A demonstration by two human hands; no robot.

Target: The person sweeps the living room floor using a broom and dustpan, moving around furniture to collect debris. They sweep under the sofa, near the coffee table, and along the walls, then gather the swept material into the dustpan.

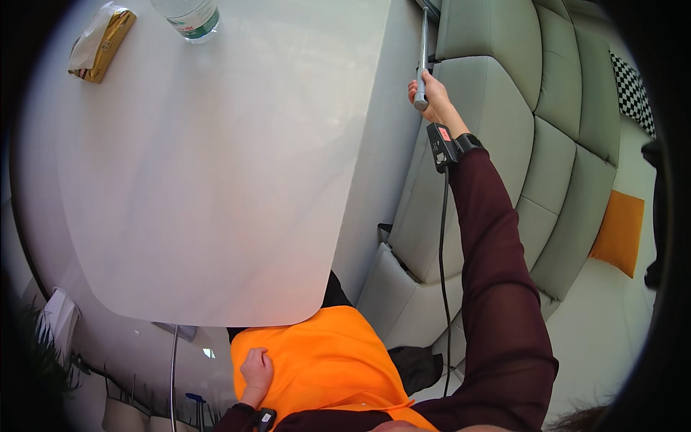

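My right hand [432, 97] reaches out along the gap between the table and the sofa. It is closed around the grey end of a metal pole [423, 43], whose far end runs to a grey part at the top edge of the view. On that wrist sit a dark band and a black box [442, 147] with a cable. My left hand [257, 371] rests in front of my orange apron [318, 356], fingers curled in, with nothing visible in it; its palm side is hidden.
A pale, glossy table [216, 189] fills the left, bearing a gold tissue pack [110, 46] and a clear plastic bottle [197, 21]. Along the right runs a grey-green sofa [480, 102]. The black cable [442, 243] hangs beside my right arm. A chrome pole [173, 372] stands lower left.
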